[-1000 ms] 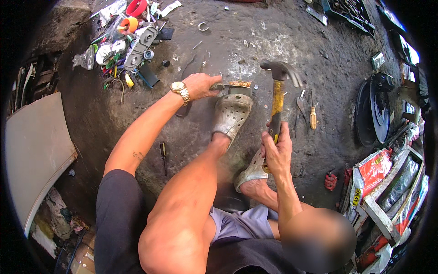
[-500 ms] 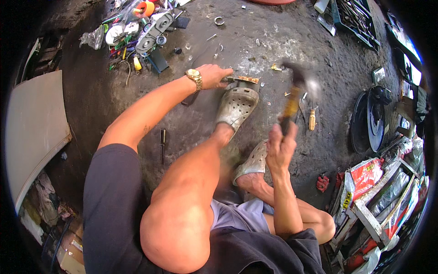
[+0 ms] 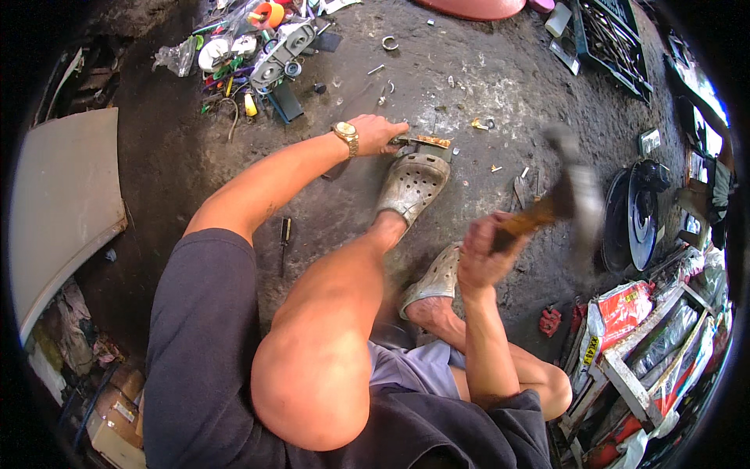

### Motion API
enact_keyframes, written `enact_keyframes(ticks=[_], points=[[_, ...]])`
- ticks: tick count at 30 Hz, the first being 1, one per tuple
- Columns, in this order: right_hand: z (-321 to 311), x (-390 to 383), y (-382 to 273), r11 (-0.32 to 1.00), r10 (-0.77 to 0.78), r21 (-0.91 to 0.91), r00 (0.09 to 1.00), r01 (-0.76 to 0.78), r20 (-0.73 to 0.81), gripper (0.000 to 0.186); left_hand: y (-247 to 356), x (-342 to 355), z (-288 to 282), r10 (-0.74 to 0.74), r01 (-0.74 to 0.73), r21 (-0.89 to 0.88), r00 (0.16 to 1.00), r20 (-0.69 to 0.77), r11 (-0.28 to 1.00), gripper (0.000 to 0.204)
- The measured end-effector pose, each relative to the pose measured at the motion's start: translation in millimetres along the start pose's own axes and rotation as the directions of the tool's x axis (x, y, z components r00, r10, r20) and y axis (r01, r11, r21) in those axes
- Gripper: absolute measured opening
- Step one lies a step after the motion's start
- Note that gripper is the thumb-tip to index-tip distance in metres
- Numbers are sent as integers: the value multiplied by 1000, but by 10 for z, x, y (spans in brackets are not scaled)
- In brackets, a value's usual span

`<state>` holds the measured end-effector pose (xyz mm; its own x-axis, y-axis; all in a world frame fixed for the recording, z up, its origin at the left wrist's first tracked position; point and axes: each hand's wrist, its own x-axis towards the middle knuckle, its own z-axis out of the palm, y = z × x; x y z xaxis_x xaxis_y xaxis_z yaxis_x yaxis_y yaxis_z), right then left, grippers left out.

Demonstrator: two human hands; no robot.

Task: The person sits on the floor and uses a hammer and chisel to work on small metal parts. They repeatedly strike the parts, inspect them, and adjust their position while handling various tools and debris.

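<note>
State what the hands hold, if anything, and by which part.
Right hand: a hammer, by its handle. Left hand: something beside the left clog's toe; neither kind nor part can be told.

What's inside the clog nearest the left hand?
A bare foot: the ankle end shows at the opening. The toes can't be seen, covered by the clog.

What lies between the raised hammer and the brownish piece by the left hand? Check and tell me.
Nothing visible blocks it: between the hammer in the right hand and the brownish piece near the left hand is open space, with only small scraps on the ground.
</note>
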<state>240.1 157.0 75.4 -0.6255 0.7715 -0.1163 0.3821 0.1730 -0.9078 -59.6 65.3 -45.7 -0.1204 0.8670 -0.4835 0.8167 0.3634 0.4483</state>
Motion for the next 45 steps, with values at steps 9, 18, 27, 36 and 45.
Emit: enact_keyframes(ticks=[9,18,27,36,45], points=[[-72,181,-430,988,113,-109,993,-110,22,31,-50,35,39,-7,7,18,1000,-25,1000,48],[-28,157,-240,899,330,-355,930,-256,164,34,-19,11,82,15,-14,43,1000,-26,999,52],[230,238,315,851,398,-441,899,-286,186,38,-101,26,110,-32,30,68,999,34,997,53],[192,68,347,821,337,-543,919,-180,205,38,27,133,62,10,-9,43,1000,-11,999,51],[62,64,161,925,-2,381,999,16,-38,29,-16,113,118,43,-43,-11,998,-49,999,52]])
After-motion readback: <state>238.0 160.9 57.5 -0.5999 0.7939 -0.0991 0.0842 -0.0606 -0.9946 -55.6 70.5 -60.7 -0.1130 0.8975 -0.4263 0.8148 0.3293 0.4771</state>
